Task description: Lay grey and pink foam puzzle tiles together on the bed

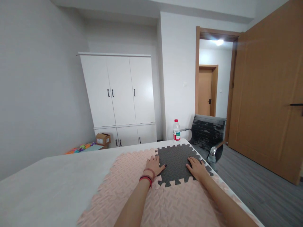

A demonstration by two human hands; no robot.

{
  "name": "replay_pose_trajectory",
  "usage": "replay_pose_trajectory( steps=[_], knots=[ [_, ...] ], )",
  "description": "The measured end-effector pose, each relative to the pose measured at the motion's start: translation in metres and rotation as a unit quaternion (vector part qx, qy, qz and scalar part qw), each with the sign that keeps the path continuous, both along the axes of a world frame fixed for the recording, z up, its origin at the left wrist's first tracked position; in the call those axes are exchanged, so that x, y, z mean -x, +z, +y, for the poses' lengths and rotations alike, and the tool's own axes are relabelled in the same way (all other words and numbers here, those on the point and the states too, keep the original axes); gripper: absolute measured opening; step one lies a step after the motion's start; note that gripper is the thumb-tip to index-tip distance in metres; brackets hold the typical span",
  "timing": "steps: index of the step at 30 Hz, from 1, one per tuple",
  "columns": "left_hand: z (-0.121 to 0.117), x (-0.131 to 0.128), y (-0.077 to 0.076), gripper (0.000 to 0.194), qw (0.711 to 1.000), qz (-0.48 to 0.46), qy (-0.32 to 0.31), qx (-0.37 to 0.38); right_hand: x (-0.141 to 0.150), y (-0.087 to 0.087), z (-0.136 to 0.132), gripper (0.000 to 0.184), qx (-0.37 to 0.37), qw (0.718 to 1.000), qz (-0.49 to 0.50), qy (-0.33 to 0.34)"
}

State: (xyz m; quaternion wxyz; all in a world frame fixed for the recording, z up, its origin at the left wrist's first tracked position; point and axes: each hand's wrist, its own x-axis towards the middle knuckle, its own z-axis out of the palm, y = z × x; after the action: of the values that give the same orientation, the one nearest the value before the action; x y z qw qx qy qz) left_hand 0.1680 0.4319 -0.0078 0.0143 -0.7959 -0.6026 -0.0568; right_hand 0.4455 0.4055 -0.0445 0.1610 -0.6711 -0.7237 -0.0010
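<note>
A dark grey foam mat tile [174, 160] with jigsaw edges lies flat on the table, against several pink foam mat tiles [132, 167] on its left and near sides. My left hand [153, 165], with bands at the wrist, rests with fingers spread on the pink foam by the grey tile's left edge; its thumb reaches over the grey. On the right part of the grey tile lies my right hand [196, 167], fingers apart and palm down. Neither hand grasps anything.
A plastic bottle [176, 130] with a red cap stands at the table's far edge. Beyond the right edge is a worn black chair [208, 132]. White cabinets [120, 91] and a cardboard box [103, 138] are at the back; a wooden door [267, 94] stands open at right.
</note>
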Motion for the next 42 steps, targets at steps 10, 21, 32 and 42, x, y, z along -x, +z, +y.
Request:
replay_pose_trajectory(
  steps=[10,21,32,42],
  knots=[
    [0.028,0.005,0.003,0.05,1.0,-0.006,0.008,0.0,0.002,0.0,0.0,0.055,-0.005,1.0,-0.006,0.001],
    [0.062,0.007,-0.007,0.058,0.998,-0.052,0.023,0.024,0.003,0.002,0.002,0.053,-0.009,1.0,-0.016,-0.002],
    [0.064,0.006,-0.01,0.041,0.999,-0.046,0.018,-0.001,0.003,-0.001,0.002,0.053,-0.024,0.999,-0.021,0.002],
    [0.066,0.003,-0.009,0.044,0.997,-0.056,0.053,-0.001,0.003,-0.001,0.003,0.053,-0.025,1.0,-0.016,-0.003]
  ],
)
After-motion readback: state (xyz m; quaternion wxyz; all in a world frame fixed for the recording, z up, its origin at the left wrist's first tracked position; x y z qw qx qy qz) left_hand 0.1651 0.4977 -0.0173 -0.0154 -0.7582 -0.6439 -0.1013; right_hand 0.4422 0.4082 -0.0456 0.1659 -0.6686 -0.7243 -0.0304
